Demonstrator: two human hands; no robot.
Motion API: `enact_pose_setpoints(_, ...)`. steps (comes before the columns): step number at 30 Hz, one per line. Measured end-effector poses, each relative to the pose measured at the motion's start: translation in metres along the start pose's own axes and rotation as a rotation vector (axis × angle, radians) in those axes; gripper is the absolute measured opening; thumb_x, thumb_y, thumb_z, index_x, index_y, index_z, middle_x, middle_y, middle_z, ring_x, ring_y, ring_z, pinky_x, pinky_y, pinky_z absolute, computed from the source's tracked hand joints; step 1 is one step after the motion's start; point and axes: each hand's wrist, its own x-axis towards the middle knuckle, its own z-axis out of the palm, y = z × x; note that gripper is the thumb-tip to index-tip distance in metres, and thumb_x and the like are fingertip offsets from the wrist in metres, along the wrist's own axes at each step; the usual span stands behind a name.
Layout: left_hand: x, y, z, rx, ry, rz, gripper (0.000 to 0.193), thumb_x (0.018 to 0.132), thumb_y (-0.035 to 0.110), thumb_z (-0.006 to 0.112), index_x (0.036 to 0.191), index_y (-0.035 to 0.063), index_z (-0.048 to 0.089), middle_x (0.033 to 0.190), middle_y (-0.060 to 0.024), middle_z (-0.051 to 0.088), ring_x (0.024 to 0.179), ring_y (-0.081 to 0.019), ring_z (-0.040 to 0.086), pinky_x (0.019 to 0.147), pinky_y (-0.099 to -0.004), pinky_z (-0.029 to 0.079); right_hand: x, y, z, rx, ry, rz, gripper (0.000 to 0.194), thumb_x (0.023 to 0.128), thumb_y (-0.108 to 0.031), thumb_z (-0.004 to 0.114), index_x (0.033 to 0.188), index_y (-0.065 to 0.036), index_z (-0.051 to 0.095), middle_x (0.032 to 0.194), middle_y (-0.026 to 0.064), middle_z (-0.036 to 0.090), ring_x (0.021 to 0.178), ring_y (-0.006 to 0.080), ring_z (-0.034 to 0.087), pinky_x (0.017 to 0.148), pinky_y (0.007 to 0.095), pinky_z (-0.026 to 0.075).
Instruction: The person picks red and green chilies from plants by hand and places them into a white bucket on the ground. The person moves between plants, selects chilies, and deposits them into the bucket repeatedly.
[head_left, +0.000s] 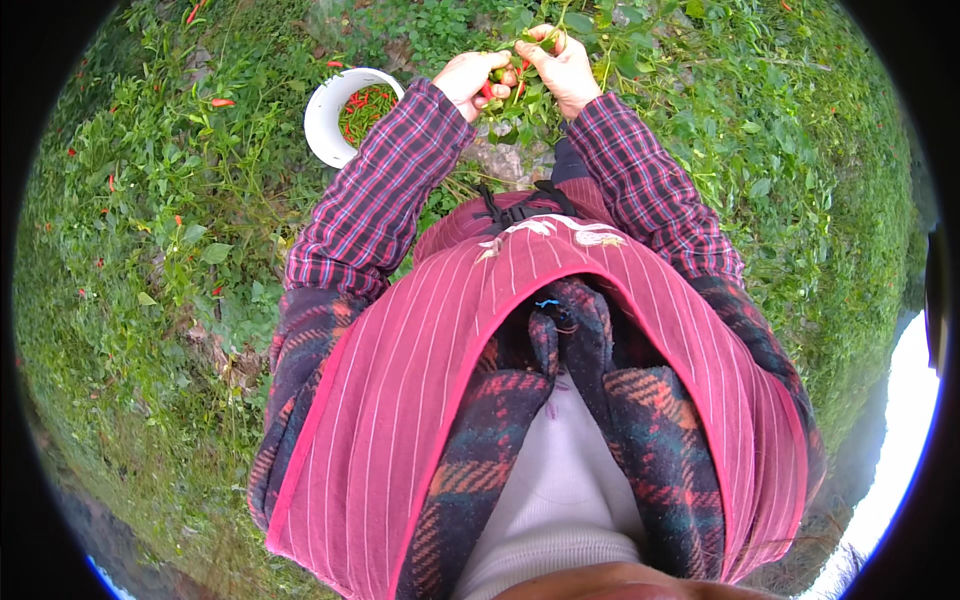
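Observation:
Red and green chili peppers are gathered in the curled fingers of my left hand. Close beside it, my right hand pinches a leafy stem of a chili plant. A red chili shows between the two hands; which hand touches it, I cannot tell. Left of my left forearm stands a white bucket, partly covered by the plaid sleeve. Inside it lie many picked chilies, green and red mixed.
Chili plants with scattered red fruit surround me on both sides. A red chili hangs among leaves left of the bucket. Bare stony ground shows below my hands. My striped red apron fills the lower middle.

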Motion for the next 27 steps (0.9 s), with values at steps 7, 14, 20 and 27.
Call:
enact_pose_setpoints(7, -0.005, 0.006, -0.017, 0.178, 0.135, 0.133, 0.025, 0.084, 0.021, 0.051, 0.106, 0.0087, 0.051, 0.087, -0.0022, 0.056, 0.06, -0.0077, 0.053, 0.046, -0.02, 0.043, -0.001, -0.007, -0.009, 0.151, -0.155, 0.164, 0.019, 0.078, -0.018, 0.063, 0.092, -0.007, 0.057, 0.085, -0.0011, 0.06, 0.075, 0.0075, 0.053, 0.069, 0.0227, 0.041)
enact_pose_setpoints(14, 0.007, 0.006, -0.027, 0.451, -0.02, 0.161, 0.034, 0.077, 0.028, 0.063, 0.102, 0.0066, 0.054, 0.087, 0.0032, 0.056, 0.071, -0.0042, 0.052, 0.056, -0.0183, 0.043, -0.003, -0.005, -0.01, 0.174, -0.182, 0.15, 0.018, 0.079, -0.017, 0.062, 0.094, -0.007, 0.058, 0.085, -0.001, 0.06, 0.075, 0.0061, 0.053, 0.068, 0.0213, 0.042)
enact_pose_setpoints(20, 0.01, 0.019, -0.031, 0.492, -0.155, 0.076, 0.028, 0.076, 0.026, 0.064, 0.097, 0.0084, 0.053, 0.076, 0.0062, 0.048, 0.057, 0.0001, 0.04, 0.046, -0.0148, 0.033, 0.0, -0.002, -0.011, 0.123, -0.233, 0.141, 0.015, 0.08, -0.018, 0.061, 0.091, -0.008, 0.059, 0.082, -0.0025, 0.059, 0.077, 0.0058, 0.053, 0.068, 0.0211, 0.043)
enact_pose_setpoints(27, 0.014, 0.025, -0.037, 0.448, -0.177, 0.057, 0.023, 0.076, 0.018, 0.06, 0.095, 0.0072, 0.053, 0.077, 0.0038, 0.051, 0.055, -0.0002, 0.04, 0.043, -0.0134, 0.032, -0.003, -0.007, -0.011, 0.078, -0.246, 0.167, 0.017, 0.082, -0.025, 0.057, 0.089, -0.01, 0.06, 0.083, -0.0027, 0.06, 0.079, 0.0059, 0.053, 0.069, 0.0228, 0.043)
